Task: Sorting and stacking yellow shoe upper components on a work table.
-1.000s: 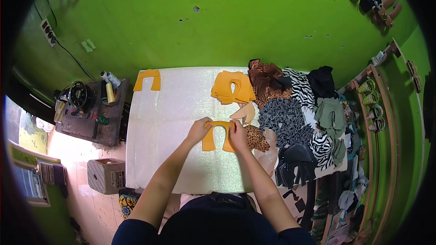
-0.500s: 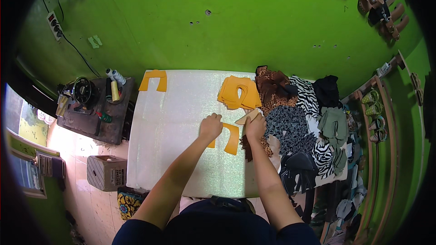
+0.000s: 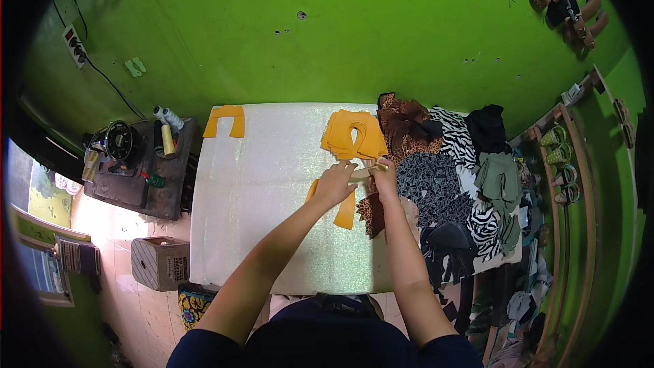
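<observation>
So the right hand [image 3: 383, 174] has its fingers closed on a curved beige piece [image 3: 361, 174], holding it just above the table [image 3: 262, 184] from its right end. The left hand [image 3: 332, 184] is half curled at the other end of it, but I can't tell if those fingers are actually gripping or just touching. Under the left hand there's a yellow arch-shaped piece [image 3: 345, 215] lying on the table, partly covered by the hand, with one leg poking out clearly. Just beyond both hands sits a messy stack of yellow pieces [image 3: 372, 140]. Another yellow piece [image 3: 225, 112] is way off at the far left corner. Right side is all scraps: leopard-print bits [image 3: 371, 215], zebra-print cloth [image 3: 455, 129], green cloth [image 3: 499, 177].
</observation>
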A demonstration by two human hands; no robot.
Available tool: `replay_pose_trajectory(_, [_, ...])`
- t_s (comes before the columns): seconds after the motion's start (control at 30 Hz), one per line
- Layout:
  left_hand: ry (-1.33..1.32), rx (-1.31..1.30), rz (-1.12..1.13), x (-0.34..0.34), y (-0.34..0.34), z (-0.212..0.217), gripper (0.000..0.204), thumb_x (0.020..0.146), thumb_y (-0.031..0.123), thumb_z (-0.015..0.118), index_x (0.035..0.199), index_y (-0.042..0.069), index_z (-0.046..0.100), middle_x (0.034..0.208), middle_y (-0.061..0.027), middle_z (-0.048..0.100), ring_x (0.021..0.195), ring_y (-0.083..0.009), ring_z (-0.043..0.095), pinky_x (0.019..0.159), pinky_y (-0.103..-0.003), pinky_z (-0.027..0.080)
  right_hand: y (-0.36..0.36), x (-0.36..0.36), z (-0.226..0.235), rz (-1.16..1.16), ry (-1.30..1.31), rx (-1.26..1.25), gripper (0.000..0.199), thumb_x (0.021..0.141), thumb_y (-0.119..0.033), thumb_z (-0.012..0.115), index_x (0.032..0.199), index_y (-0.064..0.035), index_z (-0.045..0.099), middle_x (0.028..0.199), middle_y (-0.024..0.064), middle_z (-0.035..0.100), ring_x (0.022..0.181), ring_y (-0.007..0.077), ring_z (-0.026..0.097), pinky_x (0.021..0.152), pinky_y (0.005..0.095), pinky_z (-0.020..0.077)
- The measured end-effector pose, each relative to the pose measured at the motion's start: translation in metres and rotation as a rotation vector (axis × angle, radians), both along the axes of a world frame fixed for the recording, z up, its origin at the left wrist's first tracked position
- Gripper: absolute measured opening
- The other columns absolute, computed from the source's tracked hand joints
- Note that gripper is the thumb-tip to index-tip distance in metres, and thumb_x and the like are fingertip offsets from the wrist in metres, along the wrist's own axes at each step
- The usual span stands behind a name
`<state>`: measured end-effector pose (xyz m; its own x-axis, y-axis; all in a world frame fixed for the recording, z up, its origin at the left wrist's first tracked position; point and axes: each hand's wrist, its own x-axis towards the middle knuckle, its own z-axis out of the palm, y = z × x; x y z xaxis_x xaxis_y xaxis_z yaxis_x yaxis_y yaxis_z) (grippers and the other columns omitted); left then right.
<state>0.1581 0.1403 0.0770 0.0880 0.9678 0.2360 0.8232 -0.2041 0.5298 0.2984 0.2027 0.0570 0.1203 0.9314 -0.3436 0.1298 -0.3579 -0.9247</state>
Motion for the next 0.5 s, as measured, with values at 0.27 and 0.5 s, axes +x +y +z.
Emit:
replay_pose_trajectory(0.27, [-0.397,-0.338,0.017,-0.029,-0.002,-0.005,0.022,0.081,0.019,0.056,0.09,0.0,0.06,0.08,-0.0164,0.061,0.073,-0.0292,0.059,0.067,-0.036,0.046,-0.005,0.009,-0.007,0.528,-0.095,0.23,0.024,0.078,-0.022,0.055,0.085,0.0004,0.06,0.069,0.0045,0.058,0.065,0.0135,0.056,0.06,0.0248,0.0434])
replay_pose_trajectory(0.5, [-0.514,-0.429,0.12,-0.053,-0.015,-0.028,0.017,0.08,0.013,0.058,0.093,0.001,0.06,0.078,-0.0111,0.062,0.071,-0.0161,0.058,0.066,-0.028,0.046,-0.024,0.001,-0.016,0.682,-0.303,0.184,0.016,0.075,-0.013,0.063,0.085,-0.0006,0.059,0.072,0.0025,0.057,0.066,0.012,0.052,0.061,0.0258,0.042])
